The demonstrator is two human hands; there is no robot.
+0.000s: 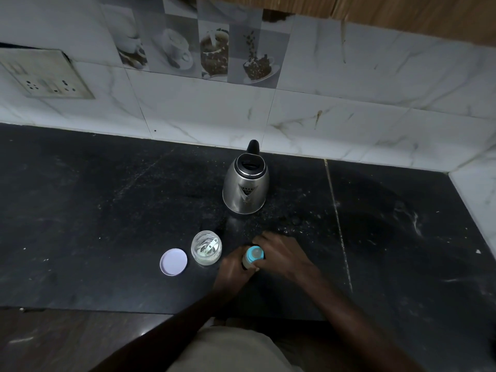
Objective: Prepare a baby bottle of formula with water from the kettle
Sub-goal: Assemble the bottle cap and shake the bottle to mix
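A baby bottle (252, 257) with a blue collar and teat stands on the black counter (107, 210) near its front edge. My left hand (234, 269) grips the bottle's body from the left. My right hand (281, 255) curls round the blue collar from the right. A steel kettle (245, 185) with a black lid and handle stands behind the bottle, close to the wall, its spout facing me. An open clear jar (206, 247) with a white scoop inside and some pale powder sits left of the bottle. Its lilac lid (173, 261) lies flat further left.
A marble-tiled wall (349, 103) runs along the back and turns forward at the right end. A wall socket plate (45, 75) is at the upper left. The counter's front edge (107, 308) lies just below my forearms.
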